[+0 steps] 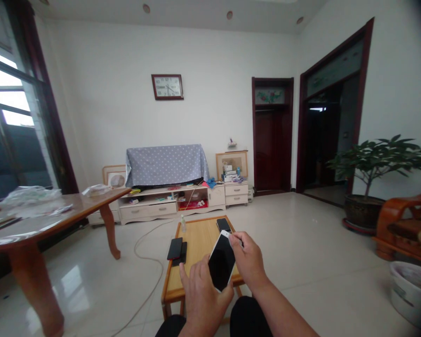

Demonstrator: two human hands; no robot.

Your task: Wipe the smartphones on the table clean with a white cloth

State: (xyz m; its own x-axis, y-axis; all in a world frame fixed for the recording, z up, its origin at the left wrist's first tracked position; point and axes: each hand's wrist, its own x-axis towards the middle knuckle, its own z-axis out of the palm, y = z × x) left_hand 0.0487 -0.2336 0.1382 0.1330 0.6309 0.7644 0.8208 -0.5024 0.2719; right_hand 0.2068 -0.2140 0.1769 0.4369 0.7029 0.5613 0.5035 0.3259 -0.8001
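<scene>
A white smartphone [222, 263] with a dark screen is held tilted above a low wooden table [200, 234]. My left hand [205, 290] grips its lower left side, with the thumb by the bottom edge and the index finger stretched out. At the upper right edge, my right hand [248, 257] closes its thumb and fingers on the phone. Left of my left hand, a dark phone [175, 248] rests on the table, partly over another flat black item [184, 255]. Another black phone [223, 224] lies on the far right of the table.
A small clear bottle [183, 223] stands on the low table's far left. A cable [161, 269] runs over the floor beside it. The larger wooden table [91, 202] is at left, a white bucket [409, 290] and potted plant [365, 206] at right. A low cabinet [149, 211] lines the wall.
</scene>
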